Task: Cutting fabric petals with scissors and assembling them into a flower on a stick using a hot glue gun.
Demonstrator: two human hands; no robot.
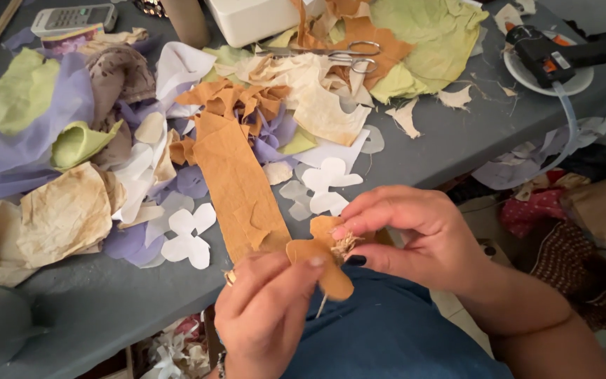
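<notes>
My left hand (264, 312) pinches the lower lobes of an orange fabric flower cutout (320, 254), held above my lap just off the table's front edge. My right hand (415, 235) grips the same cutout from the right, its fingertips at a small straw-coloured tuft (346, 245) in the flower's middle. A thin stem sticks out below the cutout. A long orange fabric strip (236, 186) lies on the grey table (457, 144) just beyond my hands, with white flower-shaped cutouts (189, 235) to its left and more white flower-shaped cutouts (327, 186) to its right.
Heaps of purple, green, beige and orange fabric scraps (71, 140) cover the table. Scissors (348, 56) lie at the back, by a white box (254, 21). A black glue gun (552, 52) rests on a white plate at far right. A calculator (71, 17) sits at back left.
</notes>
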